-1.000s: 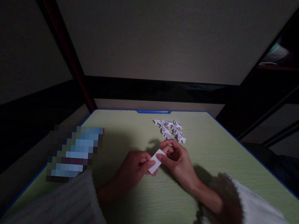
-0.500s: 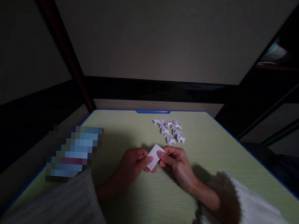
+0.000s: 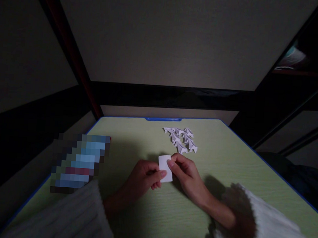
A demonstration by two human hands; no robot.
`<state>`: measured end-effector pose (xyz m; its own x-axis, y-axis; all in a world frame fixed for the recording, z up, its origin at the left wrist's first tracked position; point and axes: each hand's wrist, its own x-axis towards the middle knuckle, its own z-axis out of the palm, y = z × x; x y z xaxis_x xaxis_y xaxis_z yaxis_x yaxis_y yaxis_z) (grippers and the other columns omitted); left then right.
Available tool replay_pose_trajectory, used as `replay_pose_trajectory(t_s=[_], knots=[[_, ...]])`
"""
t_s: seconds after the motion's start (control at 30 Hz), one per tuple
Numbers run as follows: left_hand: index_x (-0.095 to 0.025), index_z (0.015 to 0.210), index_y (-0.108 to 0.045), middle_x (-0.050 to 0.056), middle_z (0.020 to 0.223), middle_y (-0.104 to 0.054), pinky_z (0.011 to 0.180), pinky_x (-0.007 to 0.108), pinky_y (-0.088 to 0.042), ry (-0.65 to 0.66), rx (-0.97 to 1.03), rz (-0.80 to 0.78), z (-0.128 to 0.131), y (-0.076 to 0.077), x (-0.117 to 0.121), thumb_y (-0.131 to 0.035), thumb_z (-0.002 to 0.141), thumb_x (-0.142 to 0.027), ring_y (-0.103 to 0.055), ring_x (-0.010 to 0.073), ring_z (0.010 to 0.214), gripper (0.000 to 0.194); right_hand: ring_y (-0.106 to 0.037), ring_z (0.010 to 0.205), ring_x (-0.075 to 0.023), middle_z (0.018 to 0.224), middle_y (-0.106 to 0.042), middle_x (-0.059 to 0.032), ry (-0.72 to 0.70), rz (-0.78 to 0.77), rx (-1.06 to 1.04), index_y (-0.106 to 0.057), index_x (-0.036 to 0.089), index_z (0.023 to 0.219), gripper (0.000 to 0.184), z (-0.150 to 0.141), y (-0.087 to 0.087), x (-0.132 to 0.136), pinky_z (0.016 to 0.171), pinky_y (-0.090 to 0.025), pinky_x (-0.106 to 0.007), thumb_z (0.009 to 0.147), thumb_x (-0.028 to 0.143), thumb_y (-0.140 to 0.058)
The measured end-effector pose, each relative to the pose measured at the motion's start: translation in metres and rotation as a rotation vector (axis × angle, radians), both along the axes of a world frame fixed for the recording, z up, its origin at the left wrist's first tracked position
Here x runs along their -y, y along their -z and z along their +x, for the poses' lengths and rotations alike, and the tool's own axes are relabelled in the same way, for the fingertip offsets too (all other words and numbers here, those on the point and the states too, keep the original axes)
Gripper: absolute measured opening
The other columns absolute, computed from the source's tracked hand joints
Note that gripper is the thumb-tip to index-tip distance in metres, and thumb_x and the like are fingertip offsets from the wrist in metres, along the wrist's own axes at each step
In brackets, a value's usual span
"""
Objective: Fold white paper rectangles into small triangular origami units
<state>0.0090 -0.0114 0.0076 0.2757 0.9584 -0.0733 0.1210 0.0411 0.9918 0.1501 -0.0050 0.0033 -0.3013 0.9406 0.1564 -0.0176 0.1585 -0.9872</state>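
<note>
A small white rectangle of paper [image 3: 165, 166] is held between both hands above the table, standing nearly upright in the view. My left hand [image 3: 146, 176] pinches its lower left part, thumb on the front face. At its upper right edge, my right hand [image 3: 184, 170] grips it with thumb and fingers closed. Just beyond the hands lie several folded white paper pieces [image 3: 181, 146], pointed and winged in shape, grouped close together on the tabletop.
The light green table [image 3: 217, 145] has a blue rim with a blue handle [image 3: 163, 119] at its far edge. On the left lies a pixelated, blurred-out object [image 3: 82, 160]. Dark-framed panels [image 3: 178, 40] rise behind the table.
The paper has turned from a slant to nearly upright. My left thumb sits slightly lower, and the folded pieces have not moved.
</note>
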Motion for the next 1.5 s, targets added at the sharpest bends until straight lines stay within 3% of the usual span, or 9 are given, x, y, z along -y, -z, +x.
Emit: replay_pose_trajectory(t_s=[0.2, 0.37, 0.53, 0.73, 0.87, 0.93, 1.07, 1.27, 1.5], knots=[[-0.013, 0.046, -0.055, -0.001, 0.039, -0.05, 0.039, 0.019, -0.034, 0.053, 0.022, -0.029, 0.0, 0.0, 0.001, -0.056, 0.062, -0.031, -0.043, 0.0075, 0.037, 0.024, -0.038, 0.051, -0.0089, 0.054, -0.041, 0.0033, 0.004, 0.058, 0.139, -0.041, 0.016, 0.058, 0.029, 0.001, -0.002, 0.003, 0.047, -0.03, -0.02, 0.079, 0.036, -0.042], [-0.014, 0.045, -0.049, -0.005, 0.037, -0.04, 0.035, 0.018, -0.026, 0.046, 0.058, -0.033, -0.001, -0.001, -0.001, -0.051, 0.064, -0.037, -0.034, 0.0057, 0.035, 0.031, -0.042, 0.054, -0.0097, 0.059, -0.047, 0.0009, -0.248, 0.065, 0.144, -0.049, 0.015, 0.067, 0.027, 0.001, -0.007, 0.006, 0.05, -0.034, -0.02, 0.081, 0.037, -0.038], [-0.014, 0.044, -0.045, -0.005, 0.041, -0.034, 0.037, 0.018, -0.022, 0.016, 0.019, 0.037, 0.001, -0.001, 0.001, -0.049, 0.067, -0.037, -0.032, 0.0063, 0.041, 0.033, -0.035, 0.051, -0.0081, 0.057, -0.04, 0.0028, -0.282, -0.019, 0.117, -0.05, 0.015, 0.065, 0.029, -0.003, -0.008, 0.006, 0.047, -0.029, -0.019, 0.078, 0.039, -0.042], [-0.015, 0.042, -0.041, -0.006, 0.04, -0.031, 0.038, 0.018, -0.021, -0.195, 0.099, 0.025, 0.002, -0.001, 0.0, -0.053, 0.063, -0.036, -0.028, 0.0055, 0.04, 0.033, -0.03, 0.046, -0.0065, 0.052, -0.035, 0.0051, -0.239, -0.098, 0.049, -0.043, 0.016, 0.059, 0.027, -0.005, -0.006, 0.005, 0.043, -0.025, -0.019, 0.076, 0.036, -0.044], [-0.016, 0.051, -0.043, -0.007, 0.047, -0.036, 0.039, 0.016, -0.025, -0.639, 0.26, 0.009, -0.014, -0.004, -0.013, -0.057, 0.059, -0.034, -0.033, 0.0056, 0.042, 0.024, -0.027, 0.042, -0.0063, 0.044, -0.033, 0.0063, -0.12, -0.06, 0.041, -0.038, 0.017, 0.051, 0.03, 0.0, -0.005, 0.004, 0.041, -0.022, -0.019, 0.076, 0.032, -0.043], [-0.017, 0.056, -0.045, -0.007, 0.051, -0.04, 0.042, 0.015, -0.029, -0.73, 0.281, 0.03, -0.02, -0.004, -0.017, -0.057, 0.059, -0.035, -0.037, 0.0058, 0.046, 0.022, -0.032, 0.044, -0.0065, 0.046, -0.038, 0.0053, -0.054, -0.062, -0.015, -0.04, 0.017, 0.054, 0.027, 0.002, -0.006, 0.002, 0.043, -0.025, -0.019, 0.076, 0.033, -0.044], [-0.016, 0.048, -0.04, -0.008, 0.042, -0.031, 0.037, 0.017, -0.023, -0.528, 0.18, 0.028, -0.012, -0.002, -0.011, -0.057, 0.061, -0.039, -0.03, 0.0053, 0.039, 0.031, -0.04, 0.048, -0.0069, 0.055, -0.047, 0.0027, -0.108, -0.098, -0.041, -0.046, 0.015, 0.062, 0.025, -0.003, -0.009, 0.002, 0.046, -0.029, -0.02, 0.074, 0.038, -0.048], [-0.015, 0.044, -0.04, -0.008, 0.036, -0.028, 0.035, 0.018, -0.017, -0.275, 0.124, 0.042, 0.002, -0.002, -0.001, -0.052, 0.066, -0.038, -0.023, 0.0039, 0.034, 0.033, -0.039, 0.045, -0.0065, 0.048, -0.046, 0.0028, -0.224, -0.139, -0.059, -0.05, 0.013, 0.054, 0.03, -0.003, -0.007, 0.005, 0.047, -0.028, -0.02, 0.074, 0.037, -0.048], [-0.013, 0.051, -0.05, -0.004, 0.043, -0.042, 0.04, 0.019, -0.026, 0.095, 0.075, -0.084, 0.0, -0.001, 0.002, -0.049, 0.065, -0.037, -0.036, 0.0071, 0.041, 0.028, -0.038, 0.041, -0.0064, 0.041, -0.042, 0.0043, -0.183, -0.225, -0.261, -0.047, 0.014, 0.048, 0.024, 0.002, 0.005, -0.003, 0.042, -0.025, -0.02, 0.068, 0.027, -0.048]])
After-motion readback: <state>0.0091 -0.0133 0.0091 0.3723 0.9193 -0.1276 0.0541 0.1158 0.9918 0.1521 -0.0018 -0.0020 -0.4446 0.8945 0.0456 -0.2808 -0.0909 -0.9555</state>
